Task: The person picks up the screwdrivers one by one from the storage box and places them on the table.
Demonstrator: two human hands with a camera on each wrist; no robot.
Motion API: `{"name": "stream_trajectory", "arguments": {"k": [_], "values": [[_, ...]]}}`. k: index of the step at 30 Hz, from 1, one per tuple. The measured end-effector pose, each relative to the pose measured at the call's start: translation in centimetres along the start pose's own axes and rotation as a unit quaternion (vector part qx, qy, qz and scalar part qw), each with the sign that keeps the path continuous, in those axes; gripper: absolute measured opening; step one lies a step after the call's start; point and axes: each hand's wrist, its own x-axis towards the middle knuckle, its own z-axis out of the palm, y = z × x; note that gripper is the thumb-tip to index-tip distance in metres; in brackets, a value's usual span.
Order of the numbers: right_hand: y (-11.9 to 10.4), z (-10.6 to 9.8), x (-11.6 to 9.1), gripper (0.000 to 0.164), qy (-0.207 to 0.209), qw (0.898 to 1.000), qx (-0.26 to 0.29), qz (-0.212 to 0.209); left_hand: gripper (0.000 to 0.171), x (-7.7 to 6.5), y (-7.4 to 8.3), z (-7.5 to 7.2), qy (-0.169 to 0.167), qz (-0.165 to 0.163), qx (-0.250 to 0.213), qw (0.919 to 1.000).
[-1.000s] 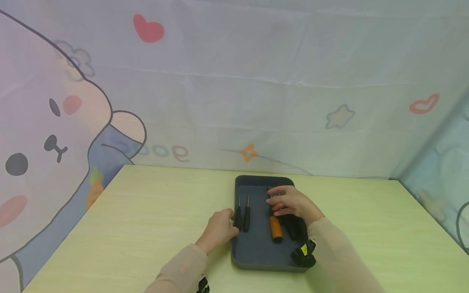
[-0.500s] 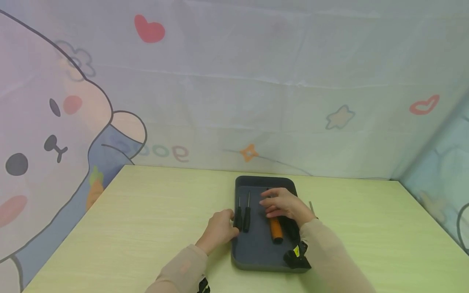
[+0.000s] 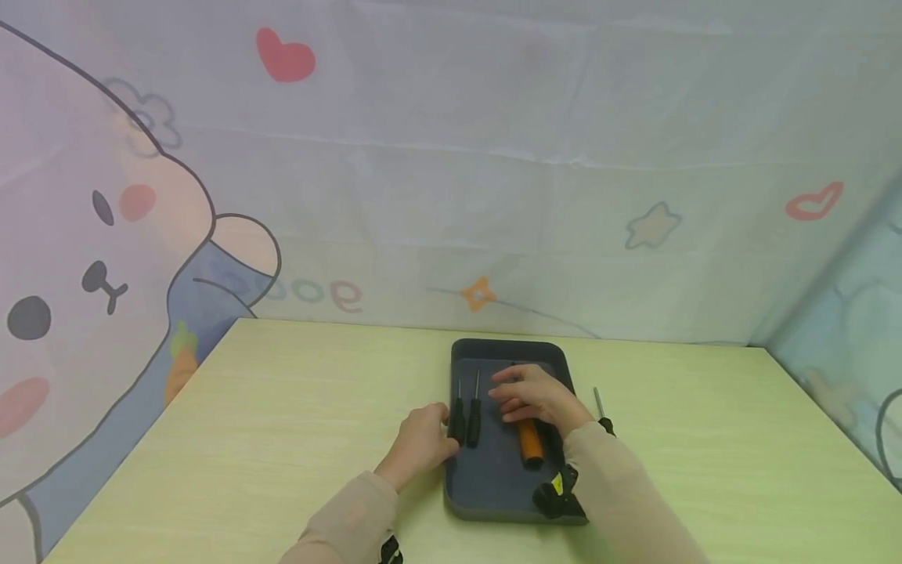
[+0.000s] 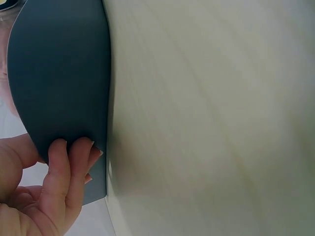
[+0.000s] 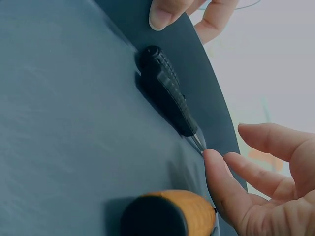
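A dark grey tray lies on the table. My left hand grips its left wall, fingers on the outside and thumb over the rim. Two slim black-handled screwdrivers lie side by side along the tray's left. Above the tray hovers my right hand, fingers loosely bent and apart, holding nothing. Below it lies an orange-handled tool, its far part hidden by that hand. In the right wrist view, my right thumb appears close to a black screwdriver's shaft; contact cannot be told.
Right of the tray, another screwdriver lies on the pale table, partly hidden by my right sleeve. A printed cloth hangs behind the table. A black strap with a yellow patch is at my right wrist.
My right hand has moved left across the tray, towards the two slim screwdrivers. The screwdriver on the table to the right has come into sight. My left hand stays in place.
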Motion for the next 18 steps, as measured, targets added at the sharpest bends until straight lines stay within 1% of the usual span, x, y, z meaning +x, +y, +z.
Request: {"name": "stream_trajectory", "arguments": {"k": [5,9,18], "values": [[-0.1,0.4,0.3,0.047,0.005,1.000,-0.002,0.010,0.022,0.0,-0.2,0.0,0.004,0.002,0.001,1.0000],[-0.2,0.8,0.5,0.047,0.010,1.000,-0.002,0.018,0.024,0.0,-0.3,0.1,0.000,-0.001,0.000,1.0000],[-0.2,1.5,0.8,0.043,0.027,0.999,-0.014,0.018,0.023,0.3,-0.4,0.2,0.002,0.001,0.015,0.9999]]}}
